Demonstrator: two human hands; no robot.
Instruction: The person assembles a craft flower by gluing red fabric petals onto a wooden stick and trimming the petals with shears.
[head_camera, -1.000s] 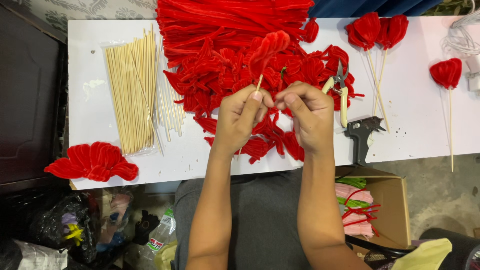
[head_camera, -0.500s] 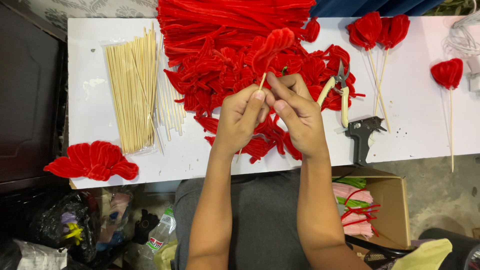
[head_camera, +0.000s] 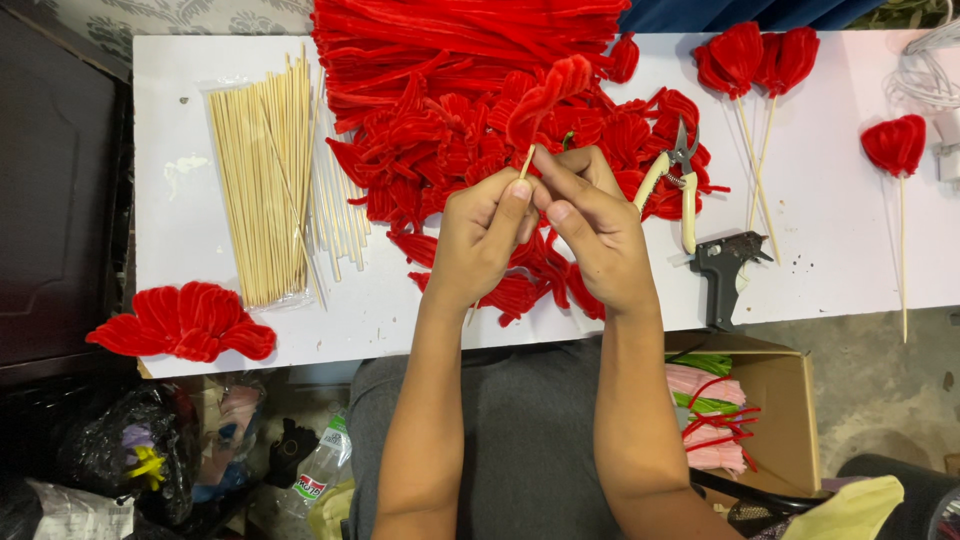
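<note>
Both hands are up over the middle of the white counter (head_camera: 850, 230), working on one red fuzzy petal piece (head_camera: 548, 92) set on the tip of a thin wooden stick (head_camera: 526, 163). The left hand (head_camera: 480, 240) has a narrow pinch grip on the stick just under the petal; the right hand (head_camera: 590, 225) is closed on it from the other side, fingertips touching. By the look of it, this flower is only begun. Three finished flowers (head_camera: 755, 55) on sticks lie at the far right, with another (head_camera: 893, 143) further out. A big heap of loose red petals (head_camera: 450, 130) and a pack of bare sticks (head_camera: 262, 180) wait, so plenty seems left. Snips (head_camera: 678, 175) and a glue gun (head_camera: 725, 265) rest just right of the hands.
</note>
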